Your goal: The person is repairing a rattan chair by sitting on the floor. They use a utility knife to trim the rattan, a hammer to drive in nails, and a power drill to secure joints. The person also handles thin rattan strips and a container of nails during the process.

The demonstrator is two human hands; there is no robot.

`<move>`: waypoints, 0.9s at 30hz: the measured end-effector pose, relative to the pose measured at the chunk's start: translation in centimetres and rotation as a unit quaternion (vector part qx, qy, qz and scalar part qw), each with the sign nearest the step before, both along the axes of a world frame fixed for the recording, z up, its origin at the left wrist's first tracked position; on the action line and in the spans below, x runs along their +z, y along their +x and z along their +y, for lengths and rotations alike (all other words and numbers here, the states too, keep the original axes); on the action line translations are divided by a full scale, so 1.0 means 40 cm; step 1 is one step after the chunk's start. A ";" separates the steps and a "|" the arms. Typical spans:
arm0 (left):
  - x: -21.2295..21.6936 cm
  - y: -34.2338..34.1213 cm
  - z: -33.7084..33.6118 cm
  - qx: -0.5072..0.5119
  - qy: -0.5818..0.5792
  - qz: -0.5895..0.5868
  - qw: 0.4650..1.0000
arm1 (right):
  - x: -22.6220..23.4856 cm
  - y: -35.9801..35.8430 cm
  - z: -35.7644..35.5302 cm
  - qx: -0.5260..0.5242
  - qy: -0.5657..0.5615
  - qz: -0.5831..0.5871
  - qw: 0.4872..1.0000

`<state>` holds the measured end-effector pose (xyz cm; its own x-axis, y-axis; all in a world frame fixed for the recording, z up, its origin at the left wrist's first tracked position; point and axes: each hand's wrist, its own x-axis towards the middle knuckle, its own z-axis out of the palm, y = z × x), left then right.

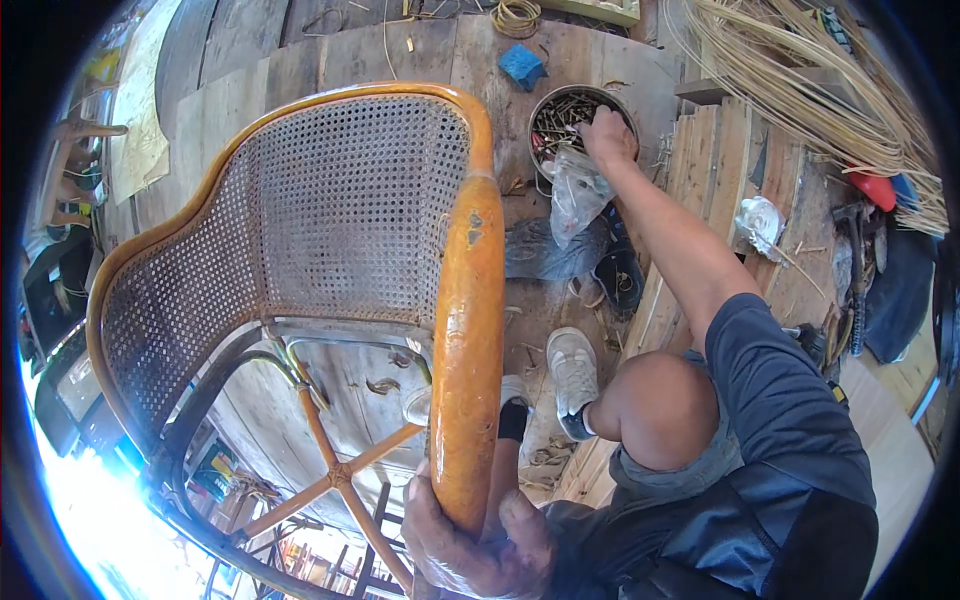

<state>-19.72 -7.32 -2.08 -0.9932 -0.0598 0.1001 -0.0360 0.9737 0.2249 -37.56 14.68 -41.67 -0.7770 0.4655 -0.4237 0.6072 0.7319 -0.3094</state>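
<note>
Your left hand [470, 560] is curled round the near end of the armrest [466, 340], grasping it. Chair [467, 235] sits ahead-left: glossy orange-brown frame, chipped patch on the armrest, grey-brown cane panel [340, 200]. Your right arm's stretched forward, hand [607, 138] down in the pot [541, 178]; fingertips hidden, can't tell its grip.

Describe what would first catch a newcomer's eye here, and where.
Probably the glossy orange-brown curved chair with a woven mesh back, filling much of the left half. Next, the round metal pot of small metallic pieces above and right of centre, with the person's right grip inside. Then the looping bundle of thin, pale strips at upper right.
</note>
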 end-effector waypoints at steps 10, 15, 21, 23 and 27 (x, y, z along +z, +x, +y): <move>0.000 -0.004 0.013 0.028 0.005 0.002 1.000 | -0.007 0.008 0.063 0.016 -0.101 0.035 0.994; 0.000 -0.001 0.007 0.027 0.013 0.003 1.000 | -0.026 0.060 0.101 -0.067 -0.311 0.151 0.936; 0.002 0.022 0.042 0.141 0.013 -0.030 0.990 | 0.009 0.078 0.103 -0.156 -0.458 0.165 0.860; 0.006 0.032 0.053 0.193 0.022 -0.054 0.979 | 0.013 0.080 0.109 -0.156 -0.464 0.157 0.858; -0.021 0.013 0.016 0.076 0.006 0.032 0.997 | 0.014 0.083 0.119 -0.161 -0.456 0.130 0.866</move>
<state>-19.21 -6.67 -2.94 -0.9642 -0.2106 0.1613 -0.1679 0.9552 0.2438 -34.25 19.42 -41.13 -0.7939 0.2390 -0.5590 0.5570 -0.0826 -0.8264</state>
